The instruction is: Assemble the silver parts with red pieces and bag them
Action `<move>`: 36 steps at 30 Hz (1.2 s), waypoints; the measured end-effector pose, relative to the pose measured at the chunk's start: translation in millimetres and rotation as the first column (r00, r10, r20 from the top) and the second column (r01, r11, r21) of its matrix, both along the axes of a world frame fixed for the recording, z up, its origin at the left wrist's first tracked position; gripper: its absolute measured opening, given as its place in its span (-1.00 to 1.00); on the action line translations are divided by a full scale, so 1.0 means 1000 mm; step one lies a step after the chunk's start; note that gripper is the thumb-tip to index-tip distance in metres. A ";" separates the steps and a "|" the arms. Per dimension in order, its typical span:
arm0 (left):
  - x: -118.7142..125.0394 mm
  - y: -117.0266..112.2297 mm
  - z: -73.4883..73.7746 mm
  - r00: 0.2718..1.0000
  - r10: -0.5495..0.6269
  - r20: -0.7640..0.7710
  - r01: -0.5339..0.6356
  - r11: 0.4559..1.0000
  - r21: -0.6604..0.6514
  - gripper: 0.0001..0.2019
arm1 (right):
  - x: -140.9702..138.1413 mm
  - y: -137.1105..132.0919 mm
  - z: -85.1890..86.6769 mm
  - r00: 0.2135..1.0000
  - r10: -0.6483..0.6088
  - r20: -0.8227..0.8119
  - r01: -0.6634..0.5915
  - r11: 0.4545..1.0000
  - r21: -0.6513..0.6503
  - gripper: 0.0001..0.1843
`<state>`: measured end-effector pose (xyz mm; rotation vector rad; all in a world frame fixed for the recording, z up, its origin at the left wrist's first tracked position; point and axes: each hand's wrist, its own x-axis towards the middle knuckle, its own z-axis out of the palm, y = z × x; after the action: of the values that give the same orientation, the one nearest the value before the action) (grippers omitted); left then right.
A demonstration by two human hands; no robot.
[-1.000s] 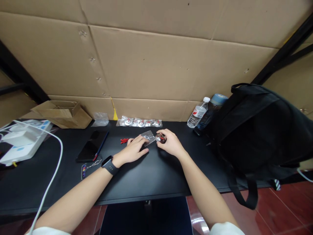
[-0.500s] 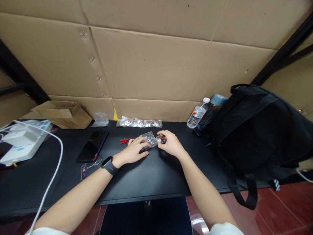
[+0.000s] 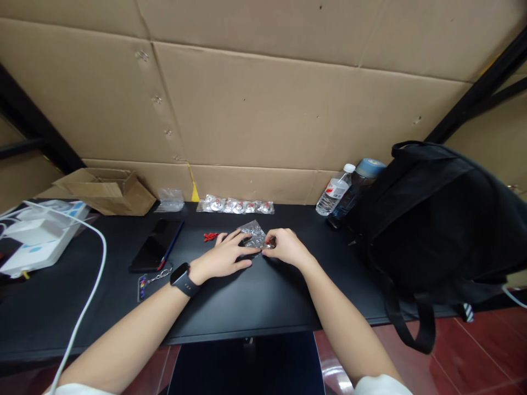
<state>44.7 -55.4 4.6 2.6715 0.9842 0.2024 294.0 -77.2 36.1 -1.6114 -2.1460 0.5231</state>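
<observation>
A small clear plastic bag point(image 3: 254, 233) lies on the black table in front of me. My left hand point(image 3: 225, 257) rests over its left side, fingers stretched and spread, the index finger reaching to the bag's lower edge. At the bag's right edge my right hand point(image 3: 285, 247) is closed in a pinch on a small round silvery piece with some red on it point(image 3: 269, 244). The fingers hide most of that piece, and whether it is inside the bag I cannot tell. A small bunch of red cords point(image 3: 211, 237) lies just left of my left hand.
Several bagged silvery round pieces point(image 3: 237, 206) line the back, beside empty-looking clear bags point(image 3: 170, 201). Left are a paper bag point(image 3: 111, 192), a phone point(image 3: 154, 247), a keychain point(image 3: 142, 288) and a white cable point(image 3: 93, 285). Right stand a water bottle point(image 3: 332, 192) and a black backpack point(image 3: 436, 236).
My right hand has come down slightly and turned, bringing the round piece to the plastic bag's edge. My left index finger has stretched right toward it.
</observation>
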 end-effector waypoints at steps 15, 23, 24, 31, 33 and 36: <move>-0.001 -0.002 0.006 1.000 -0.025 -0.011 0.024 0.998 -0.051 -0.58 | 0.000 0.002 -0.003 1.000 0.028 -0.005 -0.028 1.000 0.005 -0.77; -0.002 -0.001 0.004 1.000 -0.018 -0.007 0.018 0.998 -0.059 -0.58 | -0.001 0.005 -0.011 0.994 0.086 -0.074 -0.083 0.995 0.047 -0.82; -0.002 -0.001 0.004 1.000 -0.020 -0.006 0.019 0.998 -0.059 -0.58 | 0.000 0.005 -0.012 0.991 0.094 -0.098 -0.091 0.995 0.031 -0.88; -0.002 -0.002 0.005 0.999 -0.024 -0.032 0.022 0.997 -0.069 -0.57 | -0.004 0.006 -0.015 0.990 0.100 -0.100 -0.094 0.993 0.065 -0.85; -0.002 -0.002 0.006 0.999 -0.031 -0.033 0.029 0.997 -0.065 -0.57 | -0.007 0.006 -0.014 0.999 0.039 -0.027 -0.036 0.992 0.118 -0.85; -0.002 -0.002 0.006 0.998 -0.039 -0.039 0.037 0.998 -0.055 -0.57 | -0.010 0.006 -0.011 0.990 -0.114 0.084 0.100 0.983 0.154 -0.82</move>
<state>42.7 -57.4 10.3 2.6513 0.9365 0.1130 284.2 -71.2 24.8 -1.6854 -2.0946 0.2523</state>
